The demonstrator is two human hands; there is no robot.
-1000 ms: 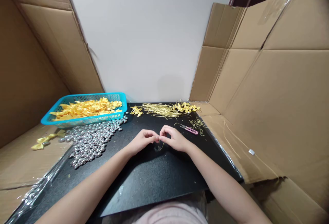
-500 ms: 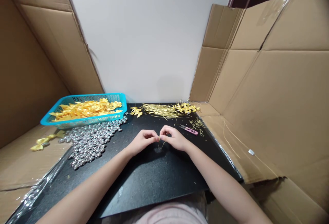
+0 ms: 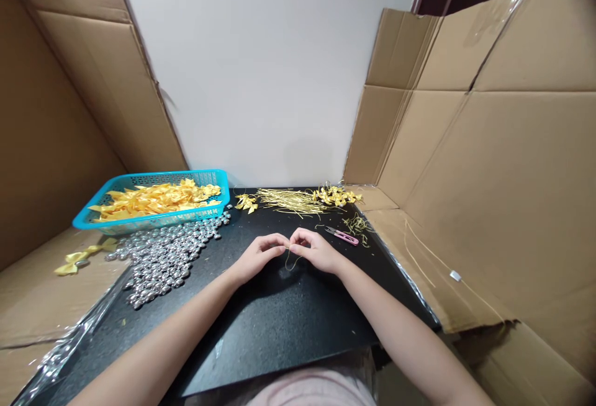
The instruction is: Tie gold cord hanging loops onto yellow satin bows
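Note:
Over the middle of the black tabletop [image 3: 261, 331], my left hand [image 3: 261, 255] and my right hand [image 3: 315, 251] meet at the fingertips, both pinched closed. Between them is a thin gold cord [image 3: 292, 264], whose loose part hangs in a small loop below the fingers. Anything else in the pinch is hidden by the fingers. To the right of my right hand lie thread snips [image 3: 342, 235] with pink handles. Beyond the hands is a pile of cut gold cords [image 3: 291, 201].
At the left, a blue basket [image 3: 153, 223] holds yellow ribbon bows [image 3: 158, 198]. Silver beads [image 3: 162, 260] spread in front of it. Gold cord scraps [image 3: 358, 225] lie near the snips, bows with cords [image 3: 338, 195] behind. Cardboard walls [image 3: 503, 164] stand on both sides.
The fingertips have drawn slightly closer together, and the hanging cord now forms a narrower loop below them. Everything else on the table lies as before.

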